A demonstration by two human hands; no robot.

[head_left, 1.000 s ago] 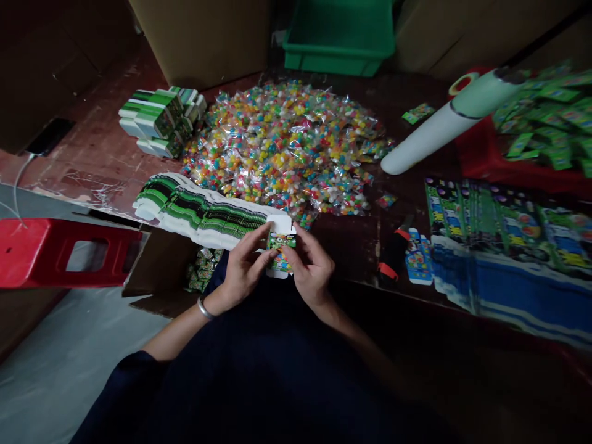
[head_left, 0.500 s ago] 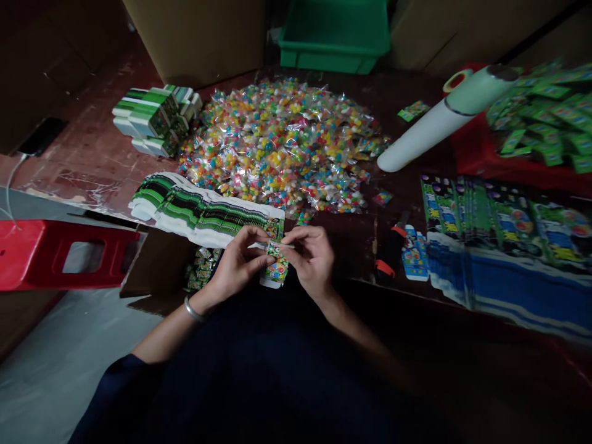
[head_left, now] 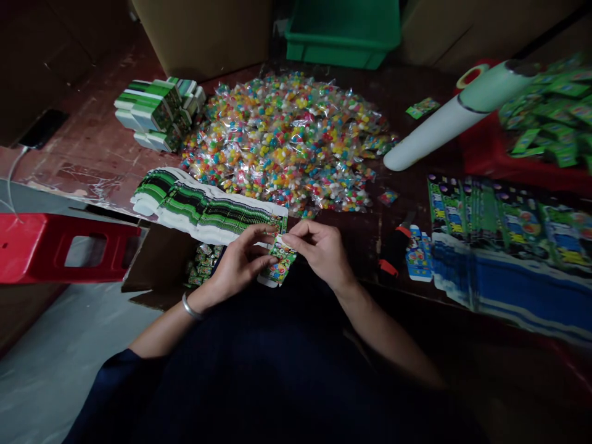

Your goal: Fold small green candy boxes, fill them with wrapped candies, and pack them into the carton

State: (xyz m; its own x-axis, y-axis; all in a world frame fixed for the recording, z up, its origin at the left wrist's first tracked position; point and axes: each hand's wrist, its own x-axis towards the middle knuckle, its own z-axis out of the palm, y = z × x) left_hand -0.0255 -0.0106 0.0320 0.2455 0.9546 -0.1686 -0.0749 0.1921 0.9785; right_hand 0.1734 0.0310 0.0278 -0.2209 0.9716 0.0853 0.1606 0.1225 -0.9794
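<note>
Between my hands is a small printed candy box (head_left: 283,264), green and colourful, its white end flap hanging out at the bottom. My left hand (head_left: 240,259) grips its left side between thumb and fingers, a bracelet on the wrist. My right hand (head_left: 321,250) pinches the upper right of the box near its top flap. Just behind my hands, a fanned row of flat green-and-white cartons (head_left: 203,206) lies along the table edge. Beyond it rises a big heap of clear sachets of coloured candy (head_left: 287,142). Several small filled boxes (head_left: 203,265) lie in an open cardboard carton below my left hand.
Stacked carton bundles (head_left: 155,111) and a phone (head_left: 44,129) are at left, above a red stool (head_left: 69,246). A green bin (head_left: 342,46) stands behind. Rightward are a white roll (head_left: 444,126), a utility knife (head_left: 394,250), printed pouches (head_left: 518,259) and a red container of green packets (head_left: 555,123).
The box has turned and tilted to the right in my hands, showing more of its printed front. My right hand has shifted slightly right. The whole view has moved a little.
</note>
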